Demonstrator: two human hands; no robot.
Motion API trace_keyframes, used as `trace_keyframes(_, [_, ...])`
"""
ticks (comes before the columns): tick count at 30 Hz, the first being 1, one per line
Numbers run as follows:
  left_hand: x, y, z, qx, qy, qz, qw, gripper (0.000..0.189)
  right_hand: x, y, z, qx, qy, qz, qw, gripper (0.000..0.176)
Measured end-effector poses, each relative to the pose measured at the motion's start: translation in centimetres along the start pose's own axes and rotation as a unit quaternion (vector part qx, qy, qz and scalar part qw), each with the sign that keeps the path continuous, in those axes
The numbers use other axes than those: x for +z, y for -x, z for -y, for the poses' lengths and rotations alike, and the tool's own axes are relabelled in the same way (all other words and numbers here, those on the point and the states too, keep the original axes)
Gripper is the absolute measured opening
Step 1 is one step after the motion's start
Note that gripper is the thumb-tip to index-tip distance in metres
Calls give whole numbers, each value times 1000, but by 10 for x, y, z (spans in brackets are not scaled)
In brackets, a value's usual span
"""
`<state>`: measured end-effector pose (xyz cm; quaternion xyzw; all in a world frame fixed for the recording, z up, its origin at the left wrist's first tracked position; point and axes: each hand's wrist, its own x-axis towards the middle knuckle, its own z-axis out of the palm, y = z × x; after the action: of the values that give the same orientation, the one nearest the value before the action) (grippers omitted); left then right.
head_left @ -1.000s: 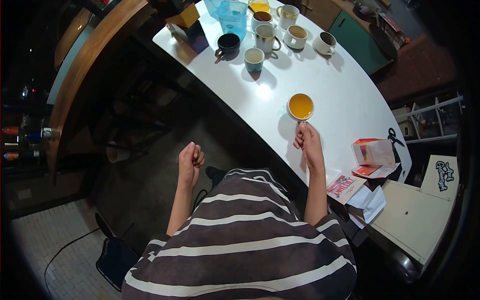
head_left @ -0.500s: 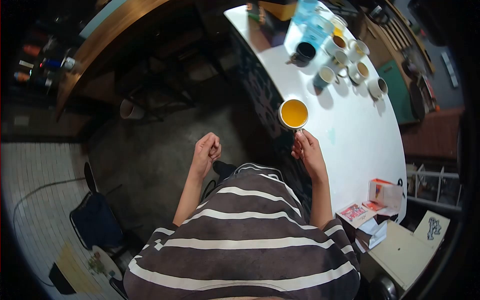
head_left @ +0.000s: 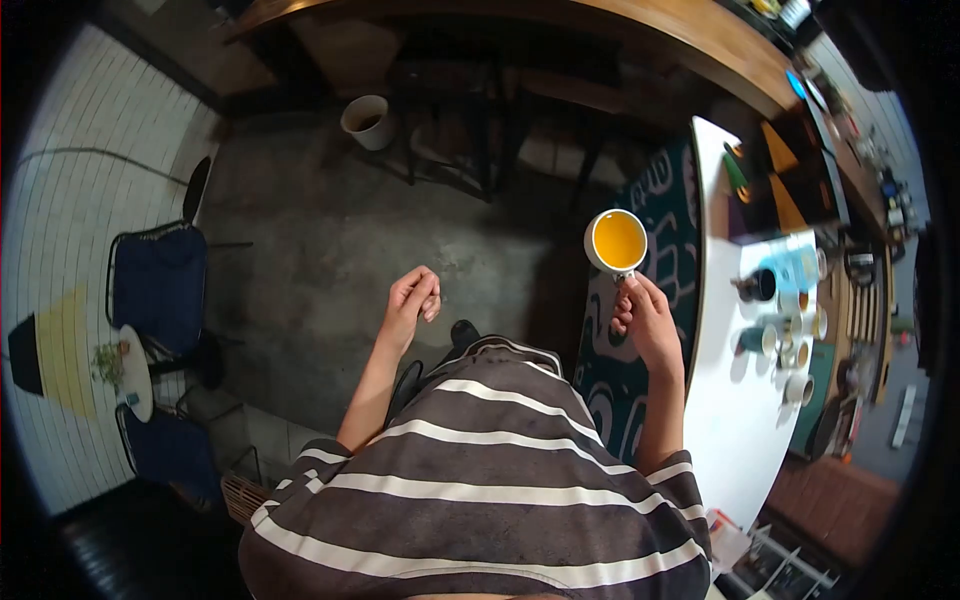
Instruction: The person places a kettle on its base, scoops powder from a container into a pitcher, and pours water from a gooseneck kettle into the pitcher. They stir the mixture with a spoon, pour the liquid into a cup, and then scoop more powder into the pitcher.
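Observation:
A white cup [head_left: 590,258] of yellow-orange liquid [head_left: 619,240] is held upright in my right hand [head_left: 647,318], whose fingers close on its handle. The cup hangs over the floor beside the white counter [head_left: 725,420], apart from it. My left hand [head_left: 412,298] is in front of my body with its fingers curled in a loose fist; nothing shows in it. On the counter to the right stand several mugs [head_left: 798,388], a dark pitcher [head_left: 763,285] and a light-blue see-through item [head_left: 795,262].
A white bin [head_left: 368,122] stands on the dark floor [head_left: 320,240] near stools under a wooden bar [head_left: 700,40]. At left are blue chairs [head_left: 158,290] and a small round table [head_left: 135,375] with a plant [head_left: 108,365]. The counter's patterned front [head_left: 640,330] is close on my right.
My body and view have turned left, so the counter now lies farther right. The cup has come away from above the counter's edge with my right hand. My left hand keeps its curled pose.

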<state>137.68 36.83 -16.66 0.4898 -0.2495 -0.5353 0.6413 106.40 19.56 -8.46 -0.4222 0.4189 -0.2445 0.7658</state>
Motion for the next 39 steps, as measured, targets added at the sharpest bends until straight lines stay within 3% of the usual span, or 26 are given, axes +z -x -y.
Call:
trace_keyframes(10, [-97, 0, -41, 65, 18, -148, 987, 28, 123, -136, 68, 25, 99, 160, 982, 27])
trace_keyframes(19, [-168, -70, -89, 149, 42, -229, 961, 26, 221, -286, 128, 44, 128, 283, 949, 27])
trace_keyframes(26, [-229, -153, -141, 179, 57, -265, 946, 26, 316, -390, 197, 63, 131, 337, 930, 25])
trace_keyframes(29, [-242, -180, -164, 193, 49, -295, 935, 26, 352, -420, 224, 73, 182, 298, 934, 23])
trace_keyframes(32, [-270, -202, -184, 192, 57, -316, 927, 27, 380, -476, 233, 79, 167, 380, 906, 25])
trace_keyframes(39, [-356, -250, -217, 175, 41, -334, 925, 28, 461, -583, 224, 102, 109, 349, 925, 21])
